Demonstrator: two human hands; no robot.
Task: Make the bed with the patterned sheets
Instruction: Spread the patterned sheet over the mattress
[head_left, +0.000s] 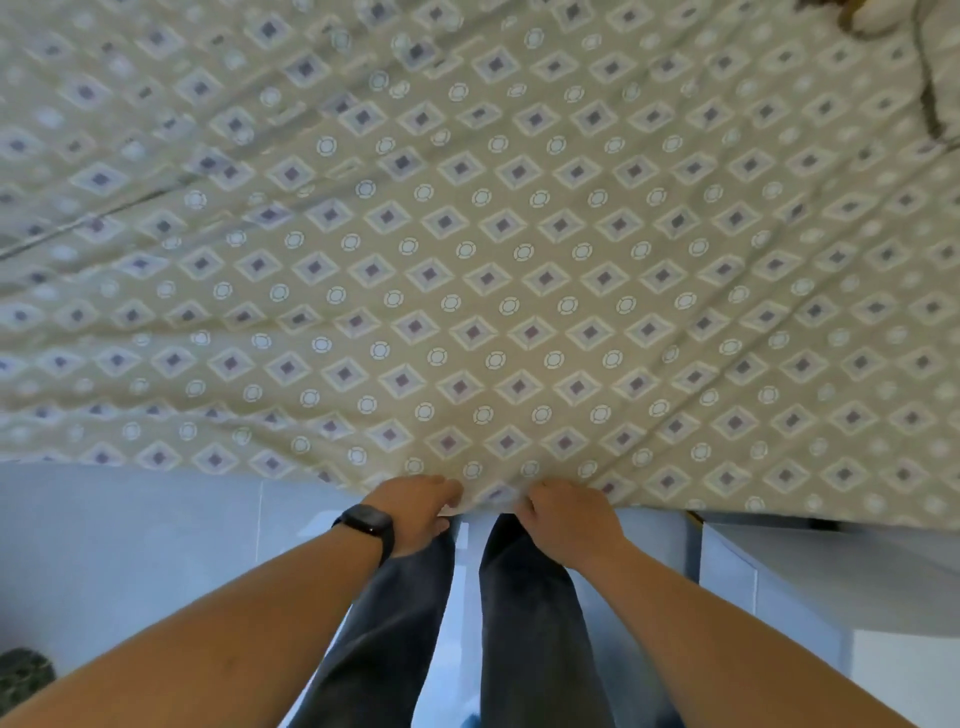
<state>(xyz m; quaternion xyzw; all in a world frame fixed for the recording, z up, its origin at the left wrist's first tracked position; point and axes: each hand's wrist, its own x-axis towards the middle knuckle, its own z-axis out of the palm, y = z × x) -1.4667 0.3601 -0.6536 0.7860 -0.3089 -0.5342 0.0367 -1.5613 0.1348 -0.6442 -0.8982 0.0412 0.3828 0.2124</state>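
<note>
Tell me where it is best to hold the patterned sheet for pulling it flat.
Hold the patterned sheet at its near hem, from the foot side, where the left hand and right hand pinch it; creases fan out from there.

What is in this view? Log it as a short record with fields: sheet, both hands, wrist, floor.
sheet: patterned sheet, spread wide, creased, near edge hanging over the floor
left hand: grips the sheet's near edge
right hand: grips the same edge, close beside the left
wrist: black watch on the left
floor: pale blue floor
</note>
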